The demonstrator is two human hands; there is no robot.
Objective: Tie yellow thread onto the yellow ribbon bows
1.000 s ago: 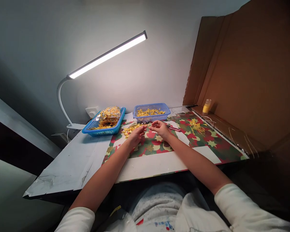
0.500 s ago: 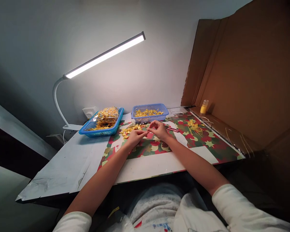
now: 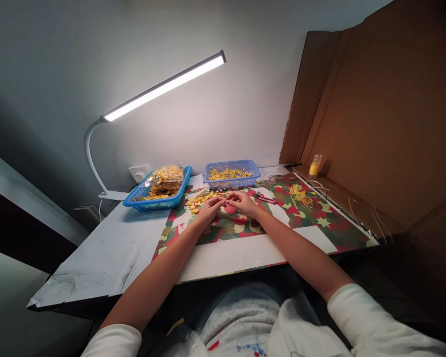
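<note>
My left hand (image 3: 209,210) and my right hand (image 3: 243,204) meet fingertip to fingertip above the patterned sheet (image 3: 241,227). Both are pinched closed, thumbs against forefingers. Whatever sits between the fingertips is too small to make out. Just behind my left hand lies a loose heap of yellow ribbon pieces (image 3: 195,203). To the right of my right hand rests a pair of small red-handled snips (image 3: 264,198). Beyond the hands stands a blue-violet basket (image 3: 232,182) holding many yellow pieces.
A blue basket (image 3: 154,204) with a clear bag (image 3: 168,174) and yellow pieces stands left, beside the lit desk lamp (image 3: 167,85). Yellow threads (image 3: 301,196) lie to the right. A small jar with yellow contents (image 3: 314,167) stands by the cardboard wall (image 3: 379,119).
My right hand has lowered slightly and its fingers have flattened, with the fingertips now closer to those of my left hand. The whole view has shifted a little.
</note>
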